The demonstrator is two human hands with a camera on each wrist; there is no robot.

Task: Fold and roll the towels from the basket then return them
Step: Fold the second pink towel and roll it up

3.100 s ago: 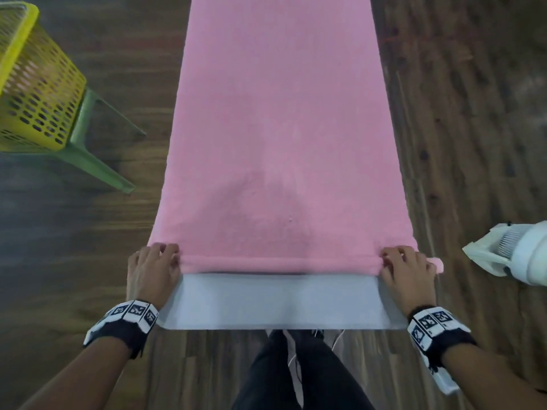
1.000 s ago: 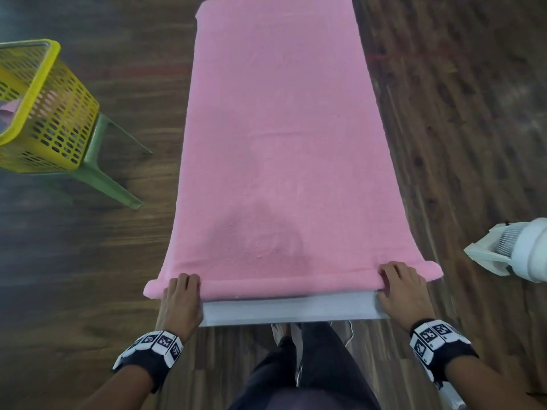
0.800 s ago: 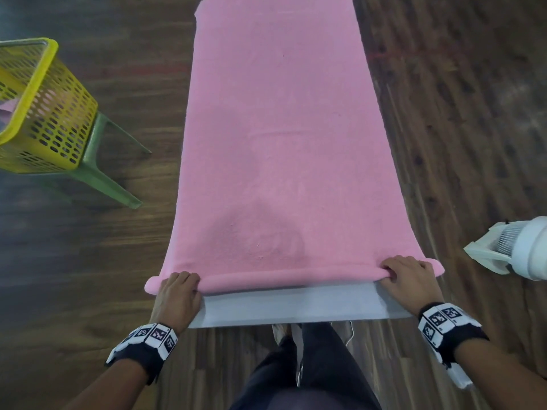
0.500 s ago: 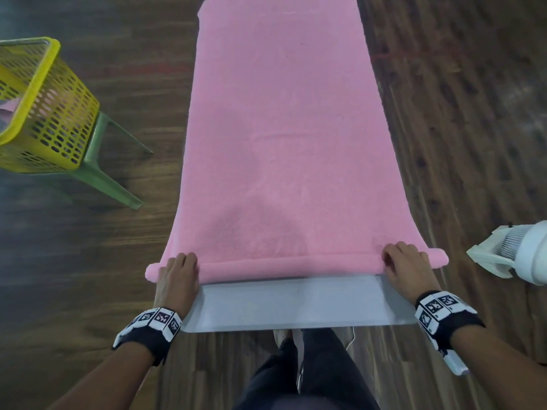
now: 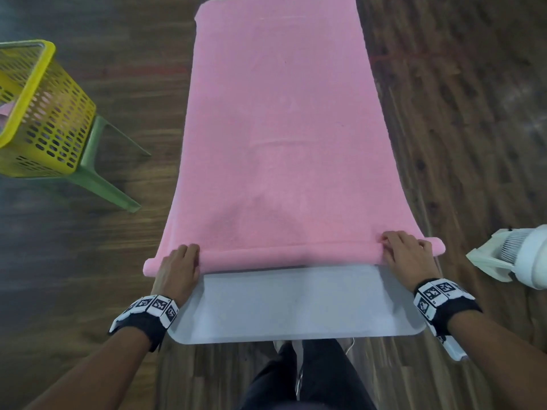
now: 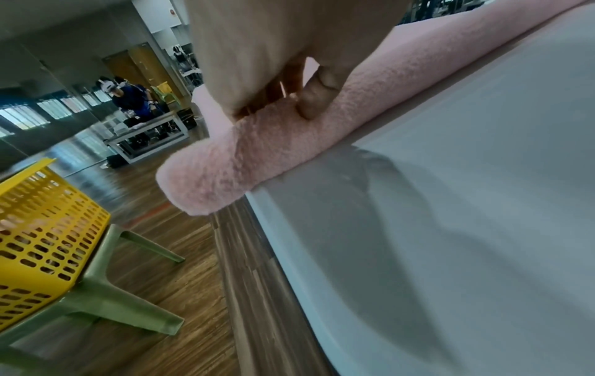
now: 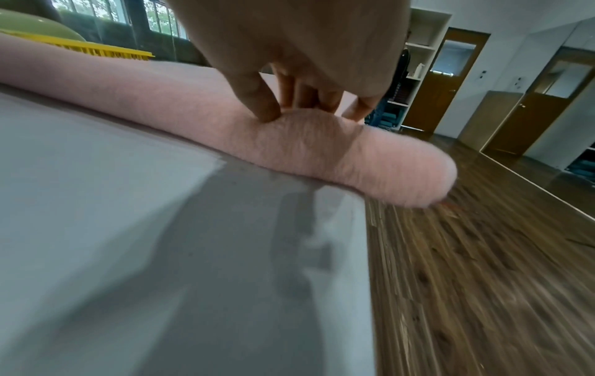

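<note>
A long pink towel [image 5: 281, 128] lies flat along a grey table [image 5: 296, 303], its near end wound into a thin roll [image 5: 290, 255]. My left hand [image 5: 183, 258] grips the roll's left end. In the left wrist view that hand [image 6: 286, 104] has its thumb on the near side and its fingers over the top of the roll [image 6: 225, 173]. At the roll's right end my right hand [image 5: 399, 247] holds on the same way, and the right wrist view shows this hand [image 7: 296, 109] pressing into the roll [image 7: 322, 145]. Both roll ends overhang the table sides.
A yellow perforated basket [image 5: 44, 113] with something pink inside stands on a green stool [image 5: 97, 179] to the left of the table. A white fan [image 5: 521, 258] sits on the wooden floor at the right. My legs are at the table's near edge.
Both hands have pushed the roll away from me along the table. The roll is slightly thicker, and more bare grey table shows in front of it.
</note>
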